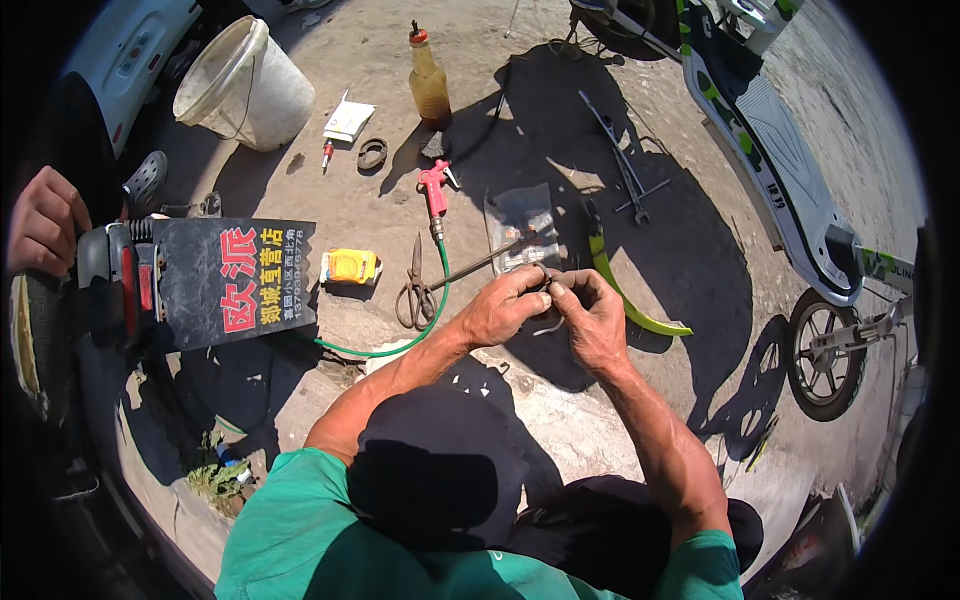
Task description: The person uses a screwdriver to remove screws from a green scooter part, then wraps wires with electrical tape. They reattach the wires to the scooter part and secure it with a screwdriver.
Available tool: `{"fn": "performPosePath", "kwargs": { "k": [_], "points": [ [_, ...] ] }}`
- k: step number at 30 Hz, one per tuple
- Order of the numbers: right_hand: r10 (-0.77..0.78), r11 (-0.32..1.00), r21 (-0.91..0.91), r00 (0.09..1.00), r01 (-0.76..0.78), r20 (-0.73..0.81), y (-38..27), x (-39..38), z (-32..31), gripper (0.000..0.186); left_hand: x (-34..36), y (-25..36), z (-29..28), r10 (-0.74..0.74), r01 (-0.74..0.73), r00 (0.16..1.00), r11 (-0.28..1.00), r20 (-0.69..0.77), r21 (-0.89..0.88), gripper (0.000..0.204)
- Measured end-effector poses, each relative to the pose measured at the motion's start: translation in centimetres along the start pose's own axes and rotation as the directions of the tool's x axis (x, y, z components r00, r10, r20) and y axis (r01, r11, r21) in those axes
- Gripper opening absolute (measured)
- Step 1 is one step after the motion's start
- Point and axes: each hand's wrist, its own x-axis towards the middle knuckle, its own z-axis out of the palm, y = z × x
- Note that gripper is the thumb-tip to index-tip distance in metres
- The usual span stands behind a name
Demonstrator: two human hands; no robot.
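At my far left, a co-worker's hand (48, 222) rests by the red tail light (128, 283) of a vehicle. Beside it, the black mudflap (190, 290) bears large red characters, a yellow line and a smaller white line with digits. Beyond stands a whitish bucket (245, 95). Next come a white packet (348, 119), its marks too small to read, and a yellow box (350, 266) with printing I can't make out. Then scissors (415, 268) lie open near a red air gun (435, 188) on a green hose, with an amber bottle (430, 88) upright beyond.

My left hand (506, 308) and right hand (597, 318) meet, thumbs and fingertips closed in a pinch on a small dark piece (544, 275), mostly hidden, just this side of a clear plastic bag (517, 218). Rightward lie a yellow-green curved strip (632, 305), wrenches (622, 160), and a scooter (790, 150) with white lettering along its side.
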Motion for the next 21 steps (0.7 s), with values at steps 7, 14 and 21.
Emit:
{"fn": "performPosePath", "kwargs": {
  "k": [7, 14, 21],
  "points": [
    [0.011, 0.995, -0.096, 0.995, -0.020, -0.095, 0.9, -0.3, 1.1, 0.025, -0.3, -1.4, 0.6, -0.040, 0.040, 0.998, 0.999, -0.037, -0.016, 0.035],
    [0.046, 0.999, 0.024, 0.989, -0.044, -0.139, 2.0, -0.3, 1.1, 0.026, -0.2, -2.4, 1.5, -0.028, 0.028, 0.995, 1.000, -0.099, 0.004, 0.027],
    [0.037, 0.980, -0.186, 0.977, -0.077, -0.209, 2.9, -0.6, 0.6, 0.027, -0.1, -2.6, 2.7, -0.146, 0.142, 0.981, 0.989, -0.126, -0.046, 0.032]
  ]
}}
